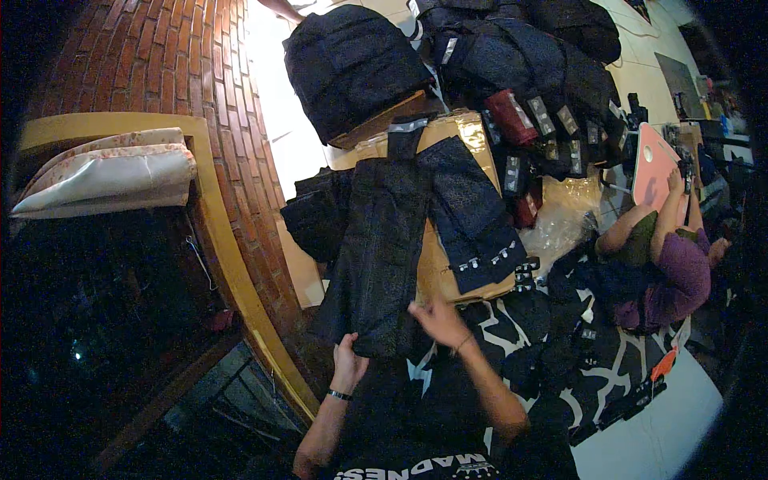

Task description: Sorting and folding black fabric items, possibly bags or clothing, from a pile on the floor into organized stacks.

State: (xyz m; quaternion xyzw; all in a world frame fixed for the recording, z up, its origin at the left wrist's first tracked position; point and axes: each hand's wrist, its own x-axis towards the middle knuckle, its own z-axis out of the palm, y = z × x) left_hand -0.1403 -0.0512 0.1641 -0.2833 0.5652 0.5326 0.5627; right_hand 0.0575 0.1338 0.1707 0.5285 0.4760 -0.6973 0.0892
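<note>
Cloth [380, 256] extends forward from the left grip [349, 366] on its edge.

A black garment [382, 240] is gripped at its near edge by the left hand [349, 368]; the right hand [442, 322] is held, fingers extended, by its right side.
</note>
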